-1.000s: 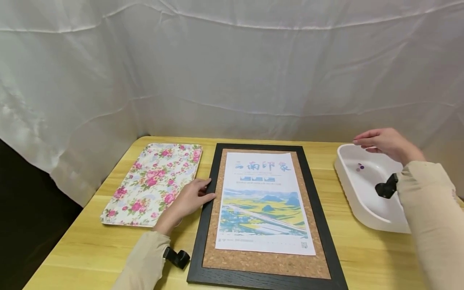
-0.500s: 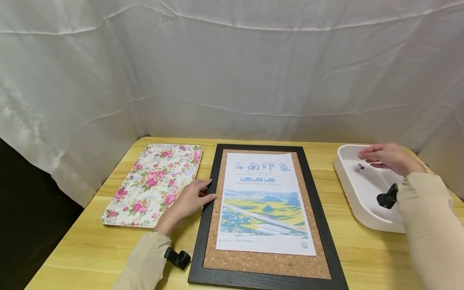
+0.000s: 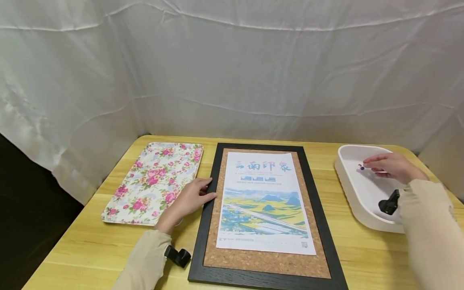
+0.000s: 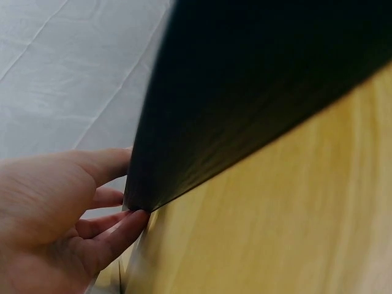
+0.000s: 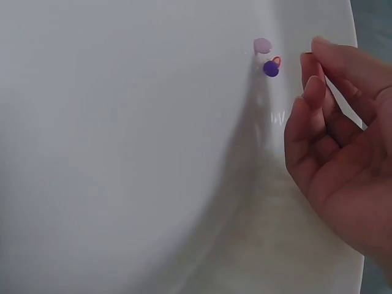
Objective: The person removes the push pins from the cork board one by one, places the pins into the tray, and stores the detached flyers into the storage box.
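My left hand rests its fingertips on the left border of a black-framed cork board. In the left wrist view, thumb and fingers touch the dark edge of the frame. A printed landscape poster with large Chinese characters lies on the cork. At the right, my right hand hovers inside a white plastic basin, its fingers loosely bent. In the right wrist view, a small round purple piece with a reddish loop and a pale lilac piece lie near the fingertips. I see nothing clearly held.
A floral tray lies on the wooden table, left of the board. Behind the table hangs a pale curtain. The basin's raised rim surrounds the right hand's area.
My right hand has moved down and slightly right, from above the basin's back rim into the basin close to the purple pieces. The left hand stays on the frame.
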Motion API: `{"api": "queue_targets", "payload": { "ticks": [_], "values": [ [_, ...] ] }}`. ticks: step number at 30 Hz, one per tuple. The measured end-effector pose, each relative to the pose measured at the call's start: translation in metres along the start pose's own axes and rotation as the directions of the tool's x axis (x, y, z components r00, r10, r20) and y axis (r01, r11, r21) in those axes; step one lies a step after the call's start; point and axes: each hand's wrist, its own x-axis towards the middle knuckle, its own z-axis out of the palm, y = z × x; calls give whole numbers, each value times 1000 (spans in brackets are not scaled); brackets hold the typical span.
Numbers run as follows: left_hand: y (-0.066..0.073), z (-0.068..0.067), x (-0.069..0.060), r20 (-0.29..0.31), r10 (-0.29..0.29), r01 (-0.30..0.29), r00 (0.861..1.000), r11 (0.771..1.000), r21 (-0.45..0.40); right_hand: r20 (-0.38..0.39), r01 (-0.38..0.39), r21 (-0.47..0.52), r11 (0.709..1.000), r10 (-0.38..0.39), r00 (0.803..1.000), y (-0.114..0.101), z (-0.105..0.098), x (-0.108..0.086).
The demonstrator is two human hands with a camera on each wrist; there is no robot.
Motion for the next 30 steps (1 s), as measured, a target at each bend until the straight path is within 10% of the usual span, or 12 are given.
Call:
{"api": "queue_targets", "payload": {
  "ticks": [19,30],
  "values": [
    [1,0,2,0,6,-6,1000,1000,7,24,-97,-74,993,99,995,13,8,8],
    [1,0,1,-7,10,-10,1000,1000,5,-37,-4,-72,997,1,999,-1,4,3]
  ]
}}
